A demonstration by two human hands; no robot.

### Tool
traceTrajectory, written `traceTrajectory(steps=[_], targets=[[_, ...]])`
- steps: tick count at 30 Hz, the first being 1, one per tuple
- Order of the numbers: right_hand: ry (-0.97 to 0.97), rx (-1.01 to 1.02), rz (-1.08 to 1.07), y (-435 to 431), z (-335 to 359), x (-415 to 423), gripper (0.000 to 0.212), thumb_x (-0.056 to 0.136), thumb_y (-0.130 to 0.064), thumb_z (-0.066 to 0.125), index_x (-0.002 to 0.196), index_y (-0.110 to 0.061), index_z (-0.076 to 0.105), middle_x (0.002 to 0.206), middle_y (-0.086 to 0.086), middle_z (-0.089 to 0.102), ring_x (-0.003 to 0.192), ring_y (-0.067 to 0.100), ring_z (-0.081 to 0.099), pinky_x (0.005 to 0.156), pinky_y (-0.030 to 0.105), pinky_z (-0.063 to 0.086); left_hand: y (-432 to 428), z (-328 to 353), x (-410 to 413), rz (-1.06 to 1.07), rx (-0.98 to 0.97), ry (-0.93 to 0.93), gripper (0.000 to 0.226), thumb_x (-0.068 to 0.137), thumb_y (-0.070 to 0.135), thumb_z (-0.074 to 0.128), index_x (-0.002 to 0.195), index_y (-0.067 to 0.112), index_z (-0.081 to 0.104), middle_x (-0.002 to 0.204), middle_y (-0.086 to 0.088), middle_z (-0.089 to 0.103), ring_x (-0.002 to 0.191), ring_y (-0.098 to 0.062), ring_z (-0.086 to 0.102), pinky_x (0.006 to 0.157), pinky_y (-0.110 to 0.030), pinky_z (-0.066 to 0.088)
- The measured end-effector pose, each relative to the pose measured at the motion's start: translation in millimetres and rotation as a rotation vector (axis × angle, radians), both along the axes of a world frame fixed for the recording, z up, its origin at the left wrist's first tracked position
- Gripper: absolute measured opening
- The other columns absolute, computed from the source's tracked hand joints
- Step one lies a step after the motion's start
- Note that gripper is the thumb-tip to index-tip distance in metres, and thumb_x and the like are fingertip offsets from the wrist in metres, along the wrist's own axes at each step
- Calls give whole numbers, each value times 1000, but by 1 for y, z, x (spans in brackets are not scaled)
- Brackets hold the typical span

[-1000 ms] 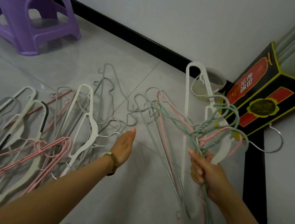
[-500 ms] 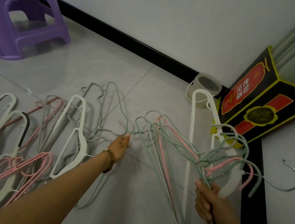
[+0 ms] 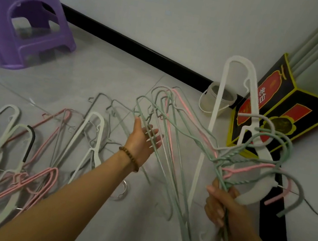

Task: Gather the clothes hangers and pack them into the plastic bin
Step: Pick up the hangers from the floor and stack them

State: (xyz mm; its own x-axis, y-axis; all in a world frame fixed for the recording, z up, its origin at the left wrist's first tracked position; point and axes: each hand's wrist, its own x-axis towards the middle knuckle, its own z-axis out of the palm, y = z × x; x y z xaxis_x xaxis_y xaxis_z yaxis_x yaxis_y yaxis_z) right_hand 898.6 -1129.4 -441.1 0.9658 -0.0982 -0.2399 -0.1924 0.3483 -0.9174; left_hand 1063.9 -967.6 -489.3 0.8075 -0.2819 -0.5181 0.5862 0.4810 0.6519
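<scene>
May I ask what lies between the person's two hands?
Head view: green, pink and white hangers, gripped by the right hand, fan toward the left hand.

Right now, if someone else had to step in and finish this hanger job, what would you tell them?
Right hand grips a bundle of hangers by the necks.
Left hand is open, fingers against that bundle's far ends.
Many loose hangers lie on the floor to the left.
No bin shows, only a small bucket by the wall.
To do: gather the rest, pack all.
</scene>
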Motion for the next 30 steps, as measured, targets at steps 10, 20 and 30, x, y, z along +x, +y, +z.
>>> traceTrajectory(steps=[10, 20, 30], targets=[[-1, 16, 70, -14, 23, -8, 57, 47, -29, 91, 48, -12, 37, 33, 0, 28, 23, 7, 24, 35, 19, 18, 32, 25, -1, 52, -237, -25, 76, 91, 62, 17, 146, 10, 24, 144, -11, 42, 116, -29, 52, 99, -42, 40], [-35, 79, 77, -7, 36, -10, 52, 49, -35, 92, 47, -16, 44, 35, -3, 31, 25, 7, 18, 33, 16, 21, 37, 49, -8, 16, -321, -17, 90, 81, 76, 18, 146, 13, 26, 149, -8, 34, 129, -32, 43, 96, -48, 41], [-59, 23, 108, -3, 38, -7, 49, 51, -40, 91, 48, -17, 47, 35, -3, 31, 24, 4, 27, 32, 15, 22, 28, 51, -13, 26, -369, -11, 91, 81, 77, 16, 144, 13, 29, 146, -12, 38, 125, -36, 46, 110, -47, 34]])
